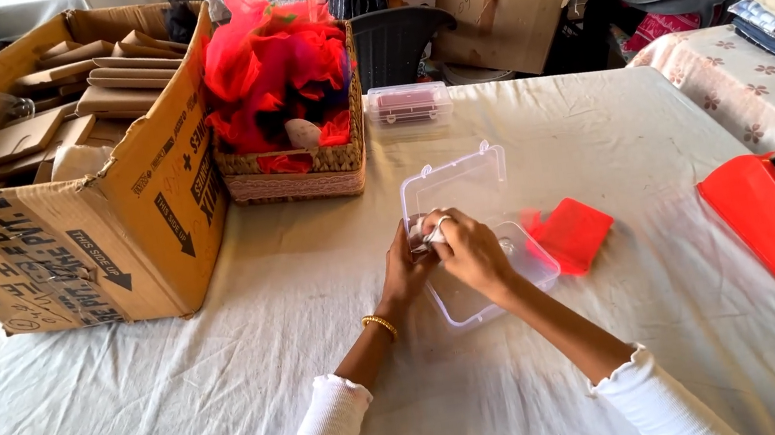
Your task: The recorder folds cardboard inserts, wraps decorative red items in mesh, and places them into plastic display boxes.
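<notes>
Hands, left (407,267) and right (469,248), pinch something small over clear box (471,236) on white-clothed table (132,415).

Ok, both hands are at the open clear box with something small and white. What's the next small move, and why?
Probably lower the white piece into the clear box. Both hands, left hand and right hand, pinch it right over the tray's near-left corner, and the lid stands open behind. What exactly the piece is, I cannot tell.
</notes>
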